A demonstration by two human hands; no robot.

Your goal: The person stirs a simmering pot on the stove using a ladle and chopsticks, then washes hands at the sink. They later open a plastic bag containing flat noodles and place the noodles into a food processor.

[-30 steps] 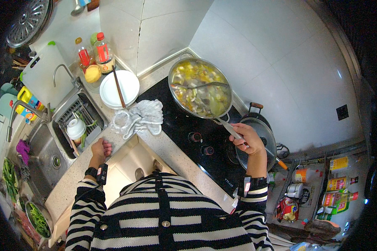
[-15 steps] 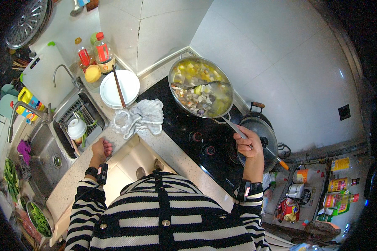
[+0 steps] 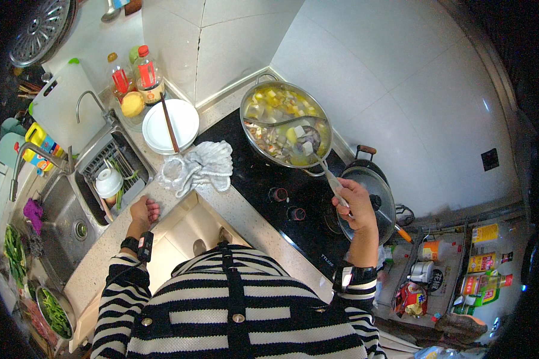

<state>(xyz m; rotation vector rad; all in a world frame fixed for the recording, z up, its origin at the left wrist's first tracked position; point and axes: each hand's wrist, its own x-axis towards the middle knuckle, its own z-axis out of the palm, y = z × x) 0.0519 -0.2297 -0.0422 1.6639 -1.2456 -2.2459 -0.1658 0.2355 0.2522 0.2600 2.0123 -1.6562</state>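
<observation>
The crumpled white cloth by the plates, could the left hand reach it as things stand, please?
Probably yes: the left hand appears empty at the counter, and nothing visible stands between it and the crumpled white cloth.

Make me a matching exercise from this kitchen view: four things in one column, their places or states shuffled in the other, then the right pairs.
Column one:
1. Right hand
2. Left hand
3. Chopsticks
4. Pale cloth

Column two:
A. Lying across the stacked white dishes
B. Bunched up beside the hob
C. Holding the ladle by its handle
D. Loosely curled, holding nothing

Right pairs: 1-C, 2-D, 3-A, 4-B
</observation>
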